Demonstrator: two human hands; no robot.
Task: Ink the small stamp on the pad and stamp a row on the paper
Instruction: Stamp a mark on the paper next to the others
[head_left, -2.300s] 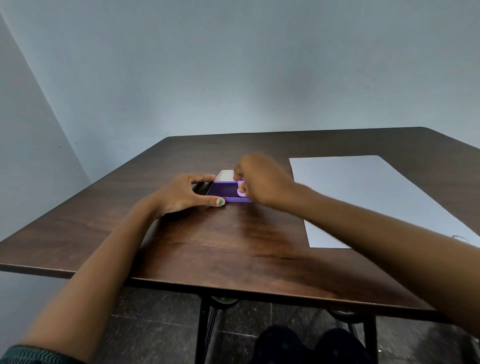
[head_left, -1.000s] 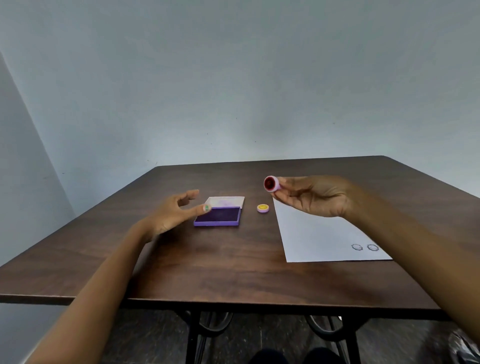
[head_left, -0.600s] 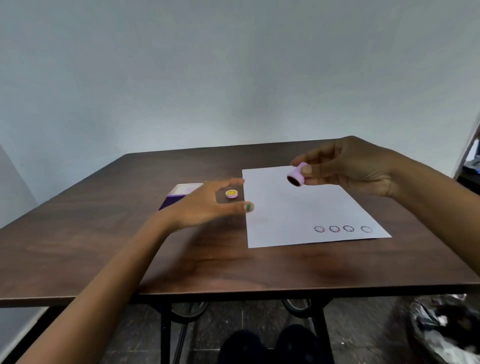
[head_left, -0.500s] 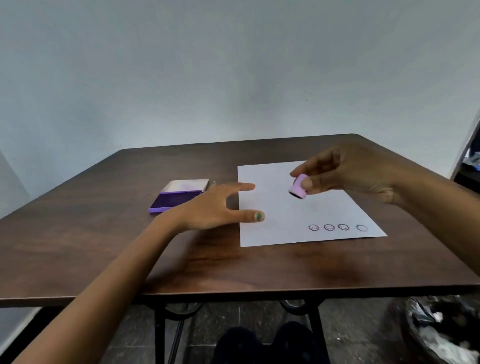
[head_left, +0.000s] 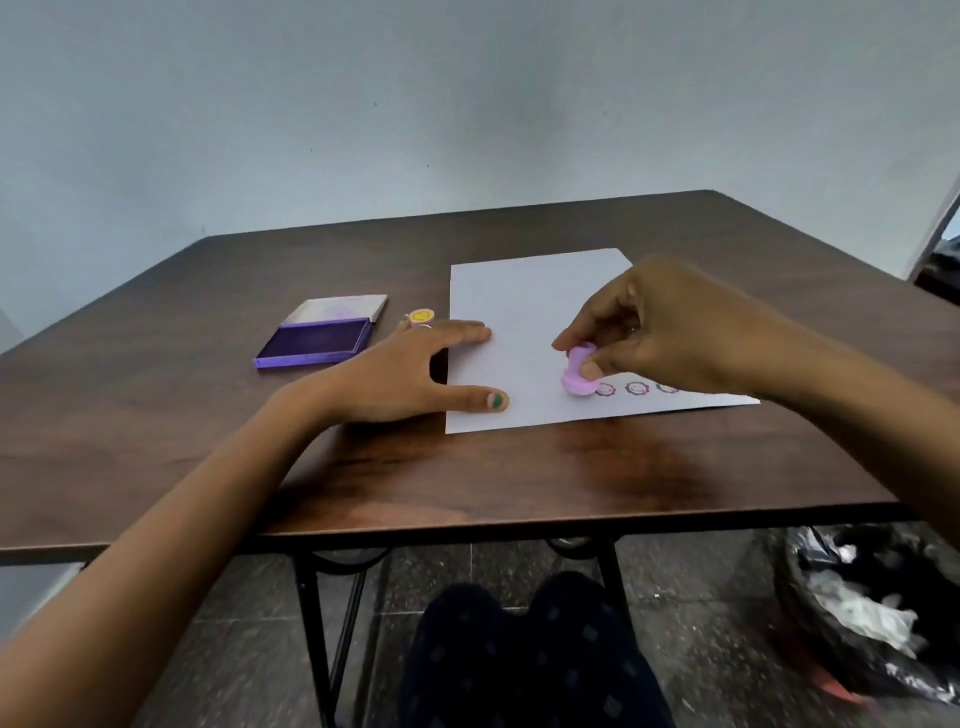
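Half a second ago the right hand (head_left: 670, 332) was holding the stamp (head_left: 579, 371) in the air above the sheet; now it is pressing it down onto the paper (head_left: 524, 312), at the left end of the row of prints (head_left: 636, 388). The left hand (head_left: 402, 376), hovering before, is now lying flat with fingers spread, thumb and fingertips resting on the paper's left edge and gripping nothing. The right hand is pinching the stamp between thumb and fingers.

The right wrist is covering the far end of the row, so only three prints are showing clearly (small round rings with a face-like mark inside, too blurred to read well). The stamp's face is hidden against the sheet.

The stamp is looking like a short pale purple plastic knob, tilted slightly. Left of the paper, the ink pad (head_left: 317, 340) is lying open on the table (head_left: 156, 415), and a small yellow-topped cap (head_left: 421, 317) is sitting just behind the left hand's fingers.
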